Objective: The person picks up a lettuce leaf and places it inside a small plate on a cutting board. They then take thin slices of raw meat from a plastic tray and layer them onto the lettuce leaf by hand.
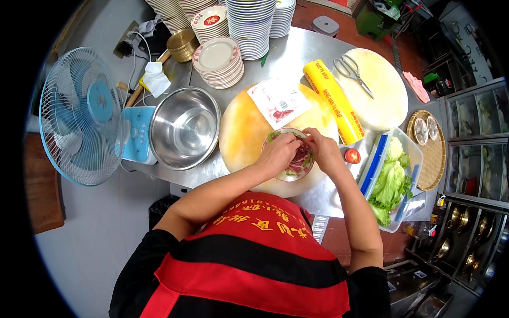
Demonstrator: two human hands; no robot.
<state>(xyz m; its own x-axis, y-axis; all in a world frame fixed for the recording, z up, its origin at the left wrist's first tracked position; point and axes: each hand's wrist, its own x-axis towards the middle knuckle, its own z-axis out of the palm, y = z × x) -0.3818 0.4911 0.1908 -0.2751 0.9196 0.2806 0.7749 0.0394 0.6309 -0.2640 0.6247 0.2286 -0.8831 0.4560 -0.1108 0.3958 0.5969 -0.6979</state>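
Observation:
A small round plate [289,177] with sliced raw meat [301,159] over green lettuce sits on a round cutting board [242,137]. My left hand [280,154] reaches over the plate from the left, its fingertips at the meat. From the right, my right hand [321,148] has its fingers bent at the plate's upper right edge, close to the left fingertips. Whether either hand pinches a slice cannot be made out. Just beyond the plate lies a printed plastic packet [278,101] with some red meat in it.
A steel bowl [185,128] and a blue fan [99,102] stand left. Stacked plates [218,59] rise at the back. Rightward are a yellow wrap roll [334,102], scissors [353,73] on a second board [383,95], a cut tomato [352,156] and a tub of lettuce [387,185].

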